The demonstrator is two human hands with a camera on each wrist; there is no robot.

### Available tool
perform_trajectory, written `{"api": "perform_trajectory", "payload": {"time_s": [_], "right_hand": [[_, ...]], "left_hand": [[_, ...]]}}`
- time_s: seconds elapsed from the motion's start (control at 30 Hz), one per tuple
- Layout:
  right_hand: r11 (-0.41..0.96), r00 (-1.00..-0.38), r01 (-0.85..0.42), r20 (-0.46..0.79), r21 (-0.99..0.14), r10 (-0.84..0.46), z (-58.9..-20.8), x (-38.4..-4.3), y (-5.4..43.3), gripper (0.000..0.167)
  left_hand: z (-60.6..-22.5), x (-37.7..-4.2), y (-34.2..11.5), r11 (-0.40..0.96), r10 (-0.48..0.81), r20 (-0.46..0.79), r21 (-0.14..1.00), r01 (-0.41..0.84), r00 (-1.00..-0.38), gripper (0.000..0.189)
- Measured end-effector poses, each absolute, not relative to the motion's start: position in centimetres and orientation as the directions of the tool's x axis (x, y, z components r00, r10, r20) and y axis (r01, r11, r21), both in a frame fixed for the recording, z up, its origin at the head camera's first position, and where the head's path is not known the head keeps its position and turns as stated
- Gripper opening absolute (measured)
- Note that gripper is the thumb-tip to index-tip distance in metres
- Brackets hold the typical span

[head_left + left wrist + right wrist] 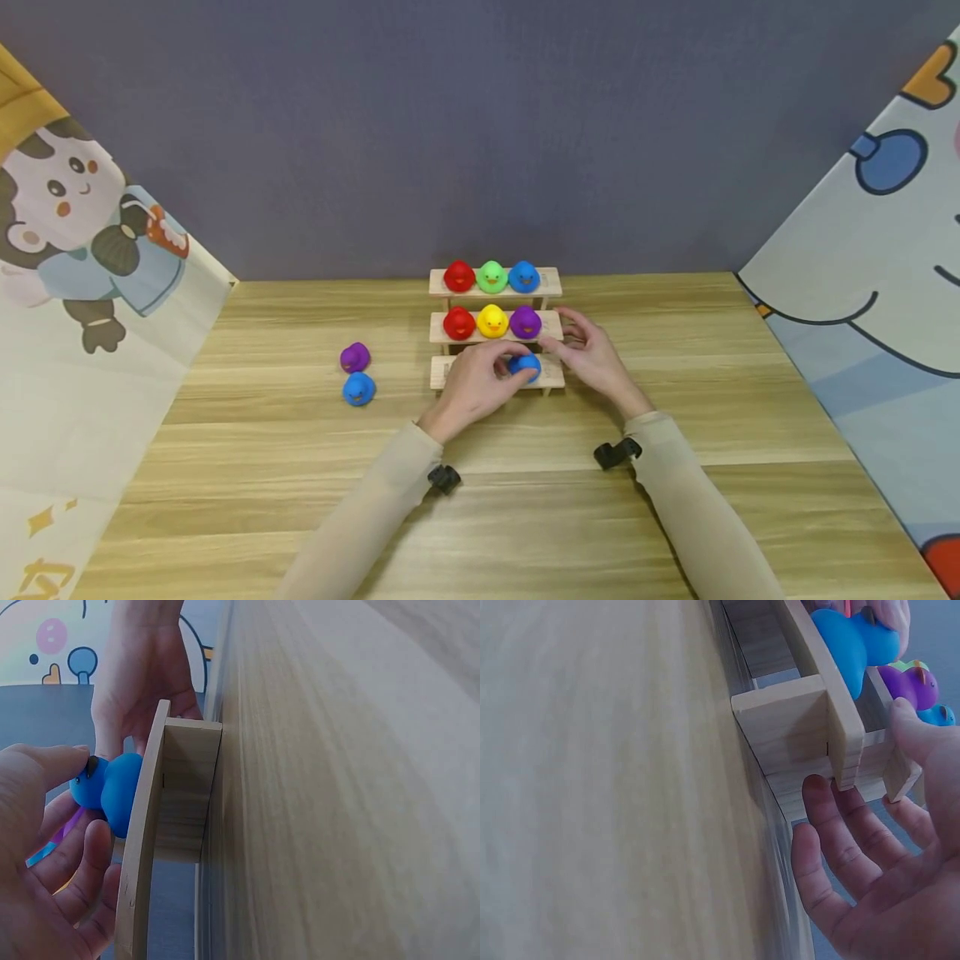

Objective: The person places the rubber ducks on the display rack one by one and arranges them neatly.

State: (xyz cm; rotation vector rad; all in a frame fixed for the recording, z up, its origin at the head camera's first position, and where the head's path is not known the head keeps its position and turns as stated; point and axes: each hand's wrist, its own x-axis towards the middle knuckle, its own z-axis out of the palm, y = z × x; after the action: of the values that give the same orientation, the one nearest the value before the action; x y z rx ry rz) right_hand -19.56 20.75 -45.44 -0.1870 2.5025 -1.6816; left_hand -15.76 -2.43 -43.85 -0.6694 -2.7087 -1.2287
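A blue rubber duck (529,367) sits at the right part of the bottom step of a three-tier wooden rack (442,372). My left hand (478,379) pinches this duck between thumb and fingers; in the left wrist view the duck's base (124,791) meets the plank. At the rack's right end, my right hand (596,358) holds the middle step, thumb at its front corner and index finger toward the back. In the right wrist view the other fingers (840,844) curl beside the lower plank's end.
The top step carries red (459,277), green (492,277) and blue (524,277) ducks. On the middle step stand red (459,323), yellow (492,322) and purple (525,322) ones. Left of the rack, a purple duck (356,357) and a blue duck (359,389) lie on the table.
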Motion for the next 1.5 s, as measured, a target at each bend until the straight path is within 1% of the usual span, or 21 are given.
{"api": "perform_trajectory", "payload": {"time_s": [0.7, 0.93, 1.33, 1.5], "right_hand": [[0.363, -0.988, -0.031, -0.028, -0.931, -0.155, -45.8, -19.7, 20.6, 0.075], [0.369, -0.986, -0.015, -0.049, -0.929, -0.162, -45.7, -19.6, 20.8, 0.078], [0.371, -0.985, -0.029, -0.038, -0.928, -0.171, -45.6, -19.8, 20.9, 0.077], [0.370, -0.984, -0.024, -0.043, -0.929, -0.172, -45.7, -19.7, 20.9, 0.078]], "left_hand": [[-43.7, -15.7, -2.5, 0.551, 0.369, 0.238, 0.723, 0.417, -0.899, 0.028], [-43.7, -15.2, -2.8, 0.540, 0.371, 0.234, 0.733, 0.413, -0.899, 0.029], [-43.3, -14.1, -4.1, 0.566, 0.367, 0.254, 0.702, 0.432, -0.895, 0.030], [-43.4, -14.3, -4.1, 0.579, 0.366, 0.235, 0.700, 0.419, -0.900, 0.034]]}}
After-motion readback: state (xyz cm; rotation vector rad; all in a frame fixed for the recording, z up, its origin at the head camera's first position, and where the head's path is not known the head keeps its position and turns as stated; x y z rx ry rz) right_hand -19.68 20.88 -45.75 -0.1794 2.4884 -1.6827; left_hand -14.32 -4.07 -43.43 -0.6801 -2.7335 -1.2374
